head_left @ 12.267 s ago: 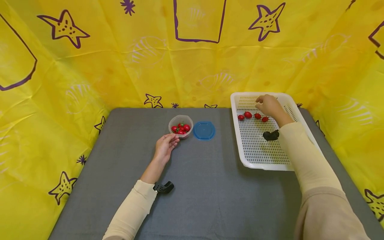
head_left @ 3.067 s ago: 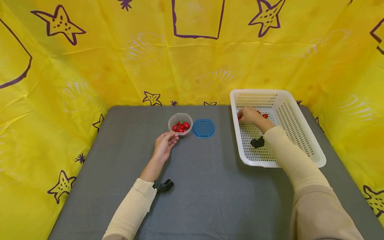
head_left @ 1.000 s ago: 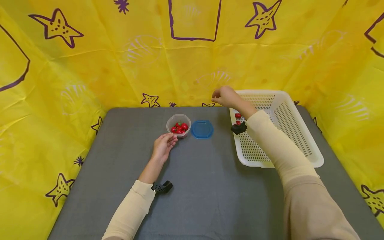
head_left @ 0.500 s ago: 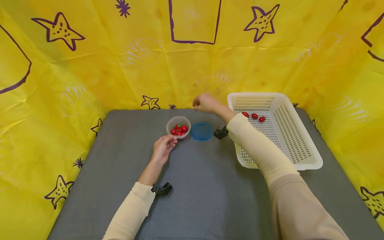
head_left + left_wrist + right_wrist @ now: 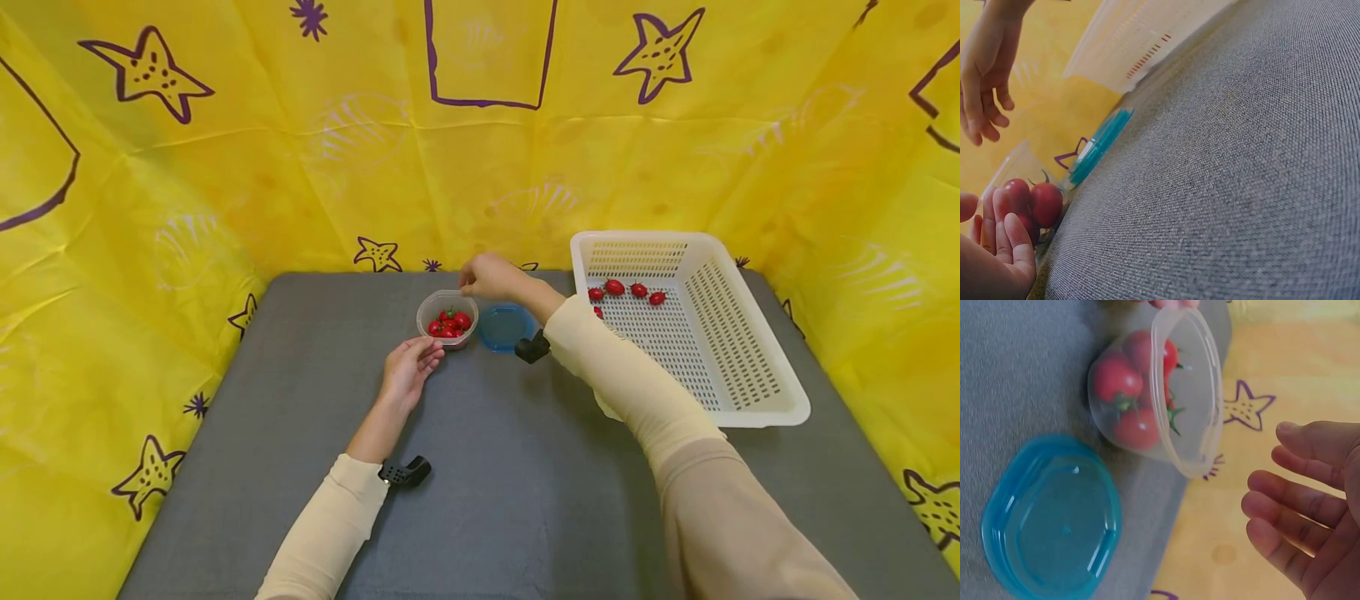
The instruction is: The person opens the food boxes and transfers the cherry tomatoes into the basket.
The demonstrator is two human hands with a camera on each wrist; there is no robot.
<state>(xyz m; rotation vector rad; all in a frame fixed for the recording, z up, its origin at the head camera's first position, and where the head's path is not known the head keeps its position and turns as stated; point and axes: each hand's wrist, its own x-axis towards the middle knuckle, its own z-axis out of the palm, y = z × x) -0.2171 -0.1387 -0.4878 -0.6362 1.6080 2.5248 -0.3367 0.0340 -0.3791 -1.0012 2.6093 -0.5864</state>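
A small clear plastic container [image 5: 424, 312] stands on the table with several small red tomatoes [image 5: 453, 323] inside, some with green stems. My left hand [image 5: 408, 367] holds its near rim, fingertips right at the edge; the left wrist view shows those fingers [image 5: 1007, 234] against the wall. Over the far right side of the container hovers my right hand [image 5: 491, 277]. Its fingers [image 5: 1291, 494] are loosely bent and apart in the right wrist view, with nothing between them. A blue lid [image 5: 1054, 525] lies flat beside the container, partly under the right wrist in the head view.
At the right stands a white slotted basket [image 5: 750, 358] with several red tomatoes [image 5: 615, 287] near its far left corner. The right forearm crosses its left wall. A yellow patterned cloth [image 5: 480, 183] hangs behind and beside the grey table [image 5: 480, 517].
My right hand has gone from the basket leftward, past the lid, and come down close to the container. The left hand stays at the container's rim.
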